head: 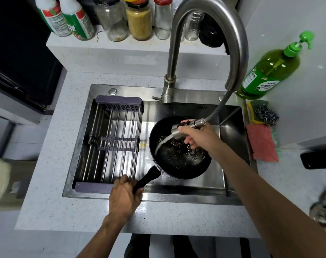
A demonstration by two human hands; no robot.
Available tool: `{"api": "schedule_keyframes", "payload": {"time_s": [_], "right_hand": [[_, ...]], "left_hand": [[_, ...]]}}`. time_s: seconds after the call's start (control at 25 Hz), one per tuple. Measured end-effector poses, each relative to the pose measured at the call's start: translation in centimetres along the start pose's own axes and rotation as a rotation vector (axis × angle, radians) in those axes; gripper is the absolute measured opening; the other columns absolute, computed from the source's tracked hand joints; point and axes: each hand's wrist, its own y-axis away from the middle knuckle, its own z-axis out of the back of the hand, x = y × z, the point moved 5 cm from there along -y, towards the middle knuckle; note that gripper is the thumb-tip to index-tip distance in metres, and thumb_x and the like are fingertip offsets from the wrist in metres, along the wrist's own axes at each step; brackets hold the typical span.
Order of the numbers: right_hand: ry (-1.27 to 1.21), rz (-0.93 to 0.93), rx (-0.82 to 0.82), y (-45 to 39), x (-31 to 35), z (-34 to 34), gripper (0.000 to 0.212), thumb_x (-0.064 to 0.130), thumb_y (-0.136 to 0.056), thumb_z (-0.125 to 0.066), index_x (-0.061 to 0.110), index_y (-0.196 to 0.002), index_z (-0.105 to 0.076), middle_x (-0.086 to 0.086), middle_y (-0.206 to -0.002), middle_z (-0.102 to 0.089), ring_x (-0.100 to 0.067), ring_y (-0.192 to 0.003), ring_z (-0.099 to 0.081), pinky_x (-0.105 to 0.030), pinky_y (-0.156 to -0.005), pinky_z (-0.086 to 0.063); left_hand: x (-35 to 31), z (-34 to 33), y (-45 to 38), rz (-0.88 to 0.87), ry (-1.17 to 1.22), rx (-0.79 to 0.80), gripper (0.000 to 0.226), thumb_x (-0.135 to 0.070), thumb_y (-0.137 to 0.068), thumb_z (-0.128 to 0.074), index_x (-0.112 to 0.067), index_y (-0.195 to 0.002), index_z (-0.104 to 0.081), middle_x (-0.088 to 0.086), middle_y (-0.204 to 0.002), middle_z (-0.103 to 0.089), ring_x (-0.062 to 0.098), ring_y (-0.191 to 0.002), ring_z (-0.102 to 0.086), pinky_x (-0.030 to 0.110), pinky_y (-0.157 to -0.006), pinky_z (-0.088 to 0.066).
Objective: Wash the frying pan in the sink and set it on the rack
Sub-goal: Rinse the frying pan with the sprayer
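A black frying pan (164, 131) lies in the right half of the steel sink (231, 127), its handle pointing to the lower left. My left hand (124, 196) grips the end of that handle at the sink's front edge. My right hand (197, 135) holds the pulled-out faucet spray head (180, 132) over the pan. Water streams from it onto the pan's inner left side and splashes across the bottom. The rack (112, 140), made of metal rods with dark end bars, spans the left half of the sink and holds nothing.
The tall curved faucet (210, 19) rises behind the sink with its hose hanging down. A green soap bottle (270, 69), steel wool (264, 114) and a pink cloth (262, 142) sit at the right. Jars and bottles line the back ledge (106, 51).
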Motion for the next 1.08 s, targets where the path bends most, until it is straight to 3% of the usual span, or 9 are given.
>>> {"api": "schedule_keyframes", "payload": {"time_s": [0.12,0.28,0.4,0.56,0.68,0.84,0.92,1.08], "right_hand": [[-0.062,0.04,-0.106,-1.3,0.4,0.5,0.032,0.04,-0.08,-0.076,0.035,-0.11,-0.068,0.005,-0.071,-0.075,-0.002,-0.063,-0.068,-0.022,-0.059,-0.058],[-0.002,0.04,-0.236,-2.3,0.1,3.2,0.052,0.043,-0.075,-0.08,0.036,-0.124,-0.063,0.008,-0.098,-0.073,-0.005,-0.086,-0.07,-0.028,-0.079,-0.058],[0.029,0.06,-0.343,-2.4,-0.2,5.1,0.05,0.038,-0.075,-0.08,0.03,-0.122,-0.067,0.015,-0.097,-0.07,0.0,-0.09,-0.067,-0.03,-0.091,-0.056],[-0.031,0.041,-0.207,-2.8,0.2,3.5,0.055,0.036,-0.077,-0.08,0.03,-0.128,-0.062,0.007,-0.089,-0.074,-0.004,-0.076,-0.07,-0.023,-0.066,-0.056],[-0.047,0.038,-0.063,-2.9,0.8,1.3,0.049,0.034,-0.08,-0.078,0.034,-0.126,-0.062,0.004,-0.074,-0.075,-0.002,-0.066,-0.068,-0.019,-0.057,-0.054],[0.04,0.002,0.138,-2.2,0.9,0.3,0.033,0.039,-0.081,-0.076,0.026,-0.11,-0.072,-0.007,-0.074,-0.076,-0.009,-0.061,-0.063,-0.022,-0.053,-0.051],[0.085,-0.022,0.141,-2.0,0.6,0.8,0.032,0.042,-0.079,-0.075,0.025,-0.106,-0.073,-0.008,-0.075,-0.076,-0.01,-0.061,-0.063,-0.023,-0.053,-0.049],[0.021,-0.002,-0.05,-2.3,0.5,2.3,0.043,0.038,-0.084,-0.075,0.033,-0.124,-0.062,-0.007,-0.081,-0.075,-0.008,-0.067,-0.065,-0.022,-0.055,-0.052]], "left_hand": [[0.2,0.1,0.0,0.024,0.043,0.006,0.031,-0.044,-0.09,-0.058,-0.024,-0.113,-0.064,-0.001,-0.111,-0.048,0.007,-0.09,-0.035,0.011,-0.07,-0.033],[-0.5,0.4,0.2,-0.06,-0.066,-0.032,0.026,-0.035,-0.085,-0.068,-0.013,-0.1,-0.069,0.012,-0.106,-0.058,0.03,-0.095,-0.053,0.038,-0.079,-0.048],[-0.5,0.4,0.1,-0.057,-0.078,-0.032,0.025,-0.031,-0.081,-0.073,-0.01,-0.094,-0.069,0.015,-0.101,-0.059,0.035,-0.092,-0.055,0.042,-0.075,-0.05],[-0.6,0.5,0.1,-0.056,-0.076,-0.025,0.025,-0.032,-0.081,-0.073,-0.01,-0.094,-0.069,0.016,-0.101,-0.059,0.035,-0.092,-0.055,0.041,-0.075,-0.049],[-0.6,0.6,0.2,-0.057,-0.065,-0.019,0.027,-0.036,-0.086,-0.067,-0.014,-0.101,-0.069,0.012,-0.107,-0.057,0.03,-0.097,-0.052,0.037,-0.08,-0.047],[-0.2,0.4,0.0,0.021,0.02,0.036,0.028,-0.043,-0.091,-0.056,-0.028,-0.112,-0.065,0.0,-0.115,-0.051,0.007,-0.09,-0.035,0.011,-0.072,-0.034],[-0.2,0.3,-0.1,0.008,-0.01,0.047,0.029,-0.045,-0.092,-0.054,-0.029,-0.113,-0.064,0.0,-0.117,-0.05,0.008,-0.092,-0.035,0.016,-0.076,-0.038],[-0.1,0.4,0.0,0.008,-0.041,0.054,0.03,-0.047,-0.092,-0.052,-0.029,-0.112,-0.066,-0.002,-0.116,-0.051,0.011,-0.096,-0.039,0.024,-0.081,-0.043]]}}
